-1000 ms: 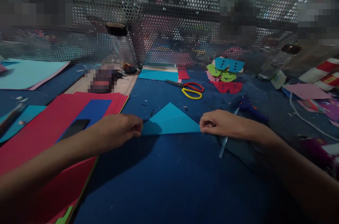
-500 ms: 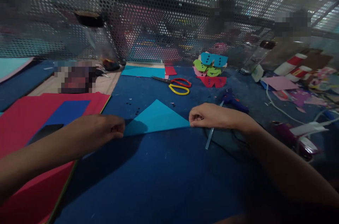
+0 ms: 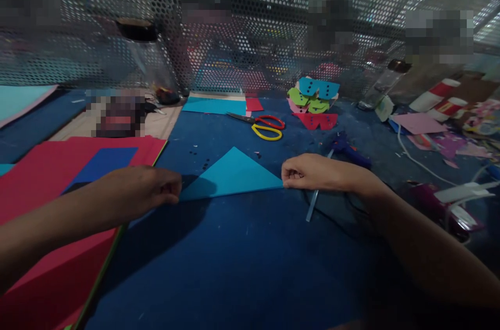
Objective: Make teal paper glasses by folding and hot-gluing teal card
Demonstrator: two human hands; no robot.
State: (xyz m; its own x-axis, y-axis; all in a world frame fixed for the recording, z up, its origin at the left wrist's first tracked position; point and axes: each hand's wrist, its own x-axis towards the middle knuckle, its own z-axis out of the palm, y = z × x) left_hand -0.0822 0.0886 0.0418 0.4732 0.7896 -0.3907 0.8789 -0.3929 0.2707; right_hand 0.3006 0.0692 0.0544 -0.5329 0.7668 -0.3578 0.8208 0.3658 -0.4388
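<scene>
A sheet of light blue paper (image 3: pixel 234 176), folded into a triangle, lies on the dark blue table with its peak pointing away from me. Its left corner is pinched by my left hand (image 3: pixel 156 188), which throws a shadow over that end. At the opposite corner my right hand (image 3: pixel 308 171) has its fingers curled closed on the paper. Just right of that hand, a blue glue gun (image 3: pixel 347 149) lies with a clear glue stick (image 3: pixel 312 205) passing under the wrist. Scissors (image 3: pixel 263 126) with red and yellow handles rest beyond the peak.
Red paper sheets (image 3: pixel 42 163) with a dark blue piece on top lie at left. Cut paper shapes (image 3: pixel 318 103) in blue, green and red sit at the back. Clear jars stand by the perforated metal screen (image 3: pixel 250 33). Paper scraps (image 3: pixel 417 123) and white cords are at right.
The view has shifted slightly, moving everything a little to the right. My left hand has slid a bit left along the folded edge; my right hand keeps its corner.
</scene>
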